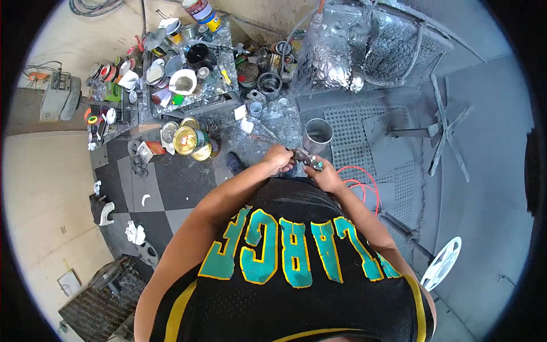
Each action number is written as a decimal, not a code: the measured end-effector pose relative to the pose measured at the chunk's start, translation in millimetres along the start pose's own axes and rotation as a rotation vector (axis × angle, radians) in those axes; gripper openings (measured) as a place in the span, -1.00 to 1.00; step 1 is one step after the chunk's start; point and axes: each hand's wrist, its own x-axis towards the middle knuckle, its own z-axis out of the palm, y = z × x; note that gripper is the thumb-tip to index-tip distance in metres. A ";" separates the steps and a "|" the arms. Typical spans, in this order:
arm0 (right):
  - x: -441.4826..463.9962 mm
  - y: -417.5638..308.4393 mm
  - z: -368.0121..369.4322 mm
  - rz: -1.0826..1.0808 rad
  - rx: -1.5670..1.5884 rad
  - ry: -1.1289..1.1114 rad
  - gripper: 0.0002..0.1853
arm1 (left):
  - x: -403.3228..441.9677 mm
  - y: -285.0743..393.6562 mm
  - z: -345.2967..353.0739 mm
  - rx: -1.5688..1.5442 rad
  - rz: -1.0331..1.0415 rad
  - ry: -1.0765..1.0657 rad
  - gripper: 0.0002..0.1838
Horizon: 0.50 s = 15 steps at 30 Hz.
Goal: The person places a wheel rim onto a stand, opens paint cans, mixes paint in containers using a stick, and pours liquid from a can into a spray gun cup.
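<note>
In the head view, my left hand is closed around one end of a small dark metal spray gun. My right hand grips its other end, close to green and silver fittings. Both hands are in front of my waist, and my fingers cover much of the tool. A red hose loops over the floor beside my right hand. Just beyond the hands stands a grey metal bucket.
A paint-splattered bench at the upper left carries several cans and cups. Gold-topped tins stand on the floor at left. Foil-wrapped equipment is at the back, a metal stand at right, and a white wheel-like part at lower right.
</note>
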 end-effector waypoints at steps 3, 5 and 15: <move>-5.9 -11.0 -4.2 0.024 -0.046 0.000 -0.52 | -2.3 -1.4 2.2 -0.021 -0.007 -0.001 -0.75; -4.2 -1.9 -4.0 -0.092 -0.100 0.045 -0.53 | -2.1 -2.5 3.4 -0.054 -0.018 0.009 -0.74; -7.7 -11.3 -14.9 0.115 -0.017 -0.091 -0.51 | -4.7 -8.8 13.6 -0.050 0.007 0.036 -0.71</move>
